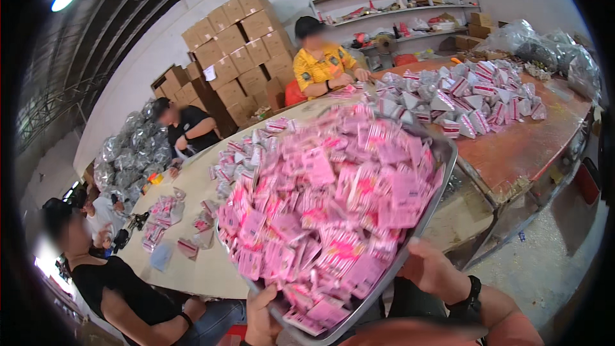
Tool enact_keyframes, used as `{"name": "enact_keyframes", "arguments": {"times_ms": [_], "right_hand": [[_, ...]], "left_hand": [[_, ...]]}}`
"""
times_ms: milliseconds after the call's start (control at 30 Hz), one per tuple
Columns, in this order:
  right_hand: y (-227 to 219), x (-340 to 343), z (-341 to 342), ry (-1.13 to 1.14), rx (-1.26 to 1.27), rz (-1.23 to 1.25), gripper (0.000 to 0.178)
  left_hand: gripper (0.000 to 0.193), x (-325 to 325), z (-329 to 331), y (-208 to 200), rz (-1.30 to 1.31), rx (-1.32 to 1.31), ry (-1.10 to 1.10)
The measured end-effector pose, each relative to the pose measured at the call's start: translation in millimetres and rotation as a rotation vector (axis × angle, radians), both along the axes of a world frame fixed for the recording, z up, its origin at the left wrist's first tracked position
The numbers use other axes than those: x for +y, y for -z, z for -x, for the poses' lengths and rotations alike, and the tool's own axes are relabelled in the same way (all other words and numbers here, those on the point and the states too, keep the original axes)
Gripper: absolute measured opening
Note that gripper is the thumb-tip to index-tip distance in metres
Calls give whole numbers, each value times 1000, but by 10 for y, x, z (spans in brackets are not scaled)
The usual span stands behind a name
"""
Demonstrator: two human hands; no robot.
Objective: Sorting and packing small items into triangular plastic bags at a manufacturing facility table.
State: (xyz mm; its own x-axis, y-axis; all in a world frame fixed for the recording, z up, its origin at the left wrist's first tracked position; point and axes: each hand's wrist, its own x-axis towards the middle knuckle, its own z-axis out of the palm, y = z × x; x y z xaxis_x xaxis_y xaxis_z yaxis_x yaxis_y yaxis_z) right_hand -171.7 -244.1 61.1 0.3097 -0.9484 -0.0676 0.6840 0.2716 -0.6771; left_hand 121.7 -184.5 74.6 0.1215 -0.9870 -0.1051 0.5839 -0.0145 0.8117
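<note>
A large grey tray [442,186] is heaped with small flat pink-and-white packets [320,211] and fills the middle of the view. It is tilted, its far end over the table. My left hand [261,315] grips the near left rim, the thumb on top and the other fingers mostly hidden beneath. My right hand [437,271] holds the right side near the bottom corner, its fingers partly behind the rim. A dark band is around my right wrist.
On the long table [227,275] lie piles of white-and-pink triangular packs [474,96] and clear bags of packets [163,218]. A person in yellow [320,67] works across it; people in black [125,295] are at the left. Stacked cartons [240,45] and shelves [397,9] line the wall.
</note>
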Motion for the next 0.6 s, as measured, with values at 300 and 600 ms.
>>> {"name": "enact_keyframes", "arguments": {"times_ms": [300,600], "right_hand": [[525,-33,-76,-444,-167,-143,48],[666,194,-36,-443,-27,-278,56]], "left_hand": [[47,808,-1151,725,-348,-38,-93],[32,521,-1222,885,-526,-258,-54]]}}
